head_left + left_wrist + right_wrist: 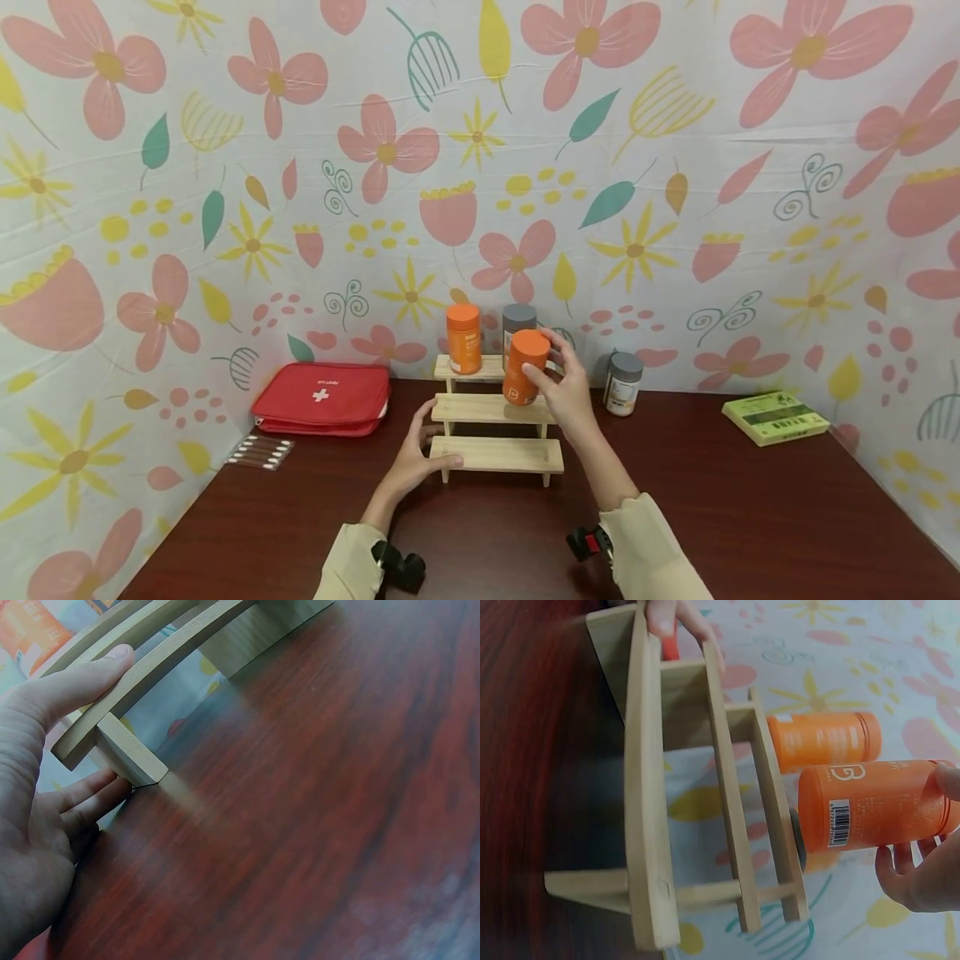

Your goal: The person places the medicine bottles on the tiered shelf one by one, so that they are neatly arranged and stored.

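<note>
A three-step wooden stand [495, 454] stands on the table. At its left end my left hand [411, 460] holds it, the thumb on the lowest step and the other fingers by the side, as the left wrist view shows. My right hand [567, 396] grips an orange bottle [870, 806] with an orange lid, upright above the middle step; whether its base touches the wood I cannot tell. On the top step stands another orange bottle [463, 340], to the left. A grey-lidded bottle [519, 318] is on that step too, partly hidden by the held bottle.
Right of the stand, a white bottle with a grey lid [623, 385] stands on the table. Farther right lies a yellow-green packet [776, 418]. On the left are a red first-aid pouch [322, 400] and a pack of cotton swabs [260, 452]. A flower-patterned cloth [517, 167] hangs behind.
</note>
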`<action>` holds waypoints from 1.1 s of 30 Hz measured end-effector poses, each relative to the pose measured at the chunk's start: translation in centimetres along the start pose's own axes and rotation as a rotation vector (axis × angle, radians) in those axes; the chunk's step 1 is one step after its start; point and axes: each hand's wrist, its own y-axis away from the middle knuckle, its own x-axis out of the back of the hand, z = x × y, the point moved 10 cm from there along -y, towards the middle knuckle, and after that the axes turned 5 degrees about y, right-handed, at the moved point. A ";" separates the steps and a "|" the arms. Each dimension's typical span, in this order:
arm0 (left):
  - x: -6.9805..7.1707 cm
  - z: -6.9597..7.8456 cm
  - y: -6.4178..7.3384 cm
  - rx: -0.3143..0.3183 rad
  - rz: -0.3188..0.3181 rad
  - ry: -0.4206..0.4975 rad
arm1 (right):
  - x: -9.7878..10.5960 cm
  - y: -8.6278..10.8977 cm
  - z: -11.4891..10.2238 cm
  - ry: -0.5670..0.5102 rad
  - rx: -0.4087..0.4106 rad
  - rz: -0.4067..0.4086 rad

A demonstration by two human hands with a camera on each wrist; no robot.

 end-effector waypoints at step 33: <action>0.0 -0.3 0.0 0.023 0.005 -0.009 | -7.7 0.0 0.9 -0.009 0.045 -0.107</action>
